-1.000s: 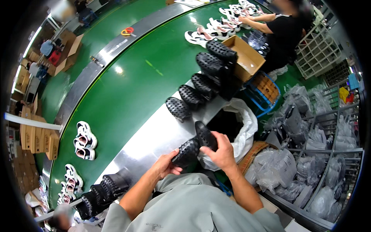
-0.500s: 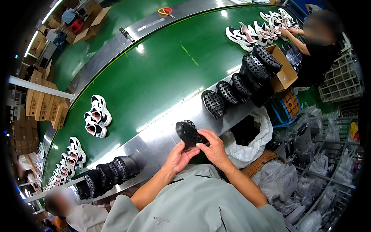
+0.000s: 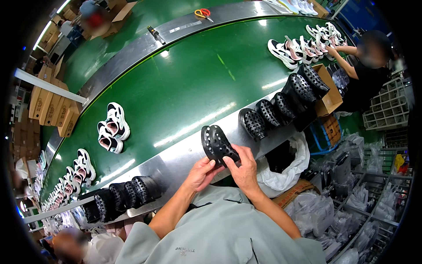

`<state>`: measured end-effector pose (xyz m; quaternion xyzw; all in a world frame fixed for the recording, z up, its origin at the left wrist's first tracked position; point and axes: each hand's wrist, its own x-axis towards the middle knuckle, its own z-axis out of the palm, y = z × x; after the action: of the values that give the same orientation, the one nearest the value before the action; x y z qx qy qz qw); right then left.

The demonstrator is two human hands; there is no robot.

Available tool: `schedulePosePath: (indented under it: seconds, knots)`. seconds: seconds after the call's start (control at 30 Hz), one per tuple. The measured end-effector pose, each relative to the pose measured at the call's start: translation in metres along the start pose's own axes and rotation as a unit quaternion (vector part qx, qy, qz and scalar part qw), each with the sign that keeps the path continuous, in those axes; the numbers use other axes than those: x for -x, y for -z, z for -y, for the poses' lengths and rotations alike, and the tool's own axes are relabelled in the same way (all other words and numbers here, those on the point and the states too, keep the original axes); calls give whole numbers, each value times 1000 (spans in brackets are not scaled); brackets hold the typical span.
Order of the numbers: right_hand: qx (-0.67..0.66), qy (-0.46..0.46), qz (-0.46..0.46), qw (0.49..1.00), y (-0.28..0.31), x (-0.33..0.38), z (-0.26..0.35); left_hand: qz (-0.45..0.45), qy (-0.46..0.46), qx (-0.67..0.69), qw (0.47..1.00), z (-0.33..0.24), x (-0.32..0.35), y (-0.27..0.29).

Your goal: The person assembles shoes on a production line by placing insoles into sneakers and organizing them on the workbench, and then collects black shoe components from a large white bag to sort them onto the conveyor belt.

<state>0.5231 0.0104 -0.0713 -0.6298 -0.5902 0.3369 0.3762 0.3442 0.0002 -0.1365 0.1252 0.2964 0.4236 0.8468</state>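
In front of my chest I hold a pair of black perforated plastic shoe forms (image 3: 215, 141), side by side with their rounded ends pointing up and away. My left hand (image 3: 201, 175) pinches their near end at the left, thumb against it. My right hand (image 3: 242, 169) grips the right form, thumb on its face and fingers behind. Near my right hand, several like forms (image 3: 252, 123) stand in a row along the metal edge. Another group of black forms (image 3: 143, 189) stands on the edge to my left.
A green conveyor (image 3: 176, 101) curves behind the metal edge (image 3: 176, 160). It carries a pair of white-and-black sneakers (image 3: 115, 123) and rows of sneakers at both ends. An open white bag (image 3: 281, 176) and a rack of wrapped pieces (image 3: 347, 220) are at right. A co-worker (image 3: 371, 66) handles sneakers.
The shoe forms have tipped upward, so both now show side by side. My right thumb lies on the face of the right one. The view has shifted slightly.
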Motion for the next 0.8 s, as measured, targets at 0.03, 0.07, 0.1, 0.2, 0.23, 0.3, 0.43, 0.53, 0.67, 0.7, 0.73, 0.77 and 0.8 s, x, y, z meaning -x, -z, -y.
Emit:
schedulePosePath:
  seconds: [0.03, 0.07, 0.1, 0.2, 0.23, 0.3, 0.43, 0.53, 0.67, 0.7, 0.73, 0.77, 0.8]
  knots:
    - [2, 1, -1, 1000, -3, -2, -5, 2, 0, 1, 1000, 0, -1, -1]
    - [-5, 11, 16, 1000, -5, -3, -8, 13, -4, 3, 1000, 1, -2, -3]
    - [-11, 21, 34, 999, -6, -5, -11, 23, -8, 5, 1000, 2, -4, -4]
    - [-20, 4, 3, 1000, -15, -1, -16, 7, -15, 44, 999, 4, -6, -6]
    - [-103, -93, -13, 990, -19, 0, -18, 7, -16, 44, 999, 5, -6, -5]
    - [-168, -151, 15, 974, -16, 0, -26, 15, -5, -8, 1000, 4, -7, -3]
    - [-408, -252, 50, 876, -17, 7, -37, -69, 99, -105, 987, -2, -7, -5]
    - [-281, -152, 82, 944, -13, 7, -31, -11, 104, -181, 978, -9, -7, -5]
    - [-323, -153, 115, 927, -7, 14, -31, 22, 100, -142, 985, -29, -1, -28]
    - [-286, -128, 82, 946, -9, 17, -41, -27, 104, -127, 986, -36, -2, -33]
    - [-173, -52, 68, 981, -2, 15, -32, -96, 68, -132, 984, -39, -4, -36]
    - [-58, 24, 49, 997, 7, 13, -19, -163, 32, -140, 976, -42, -9, -38]
    - [-39, 7, 31, 999, 15, 18, -14, -146, -2, -135, 980, -43, -10, -39]
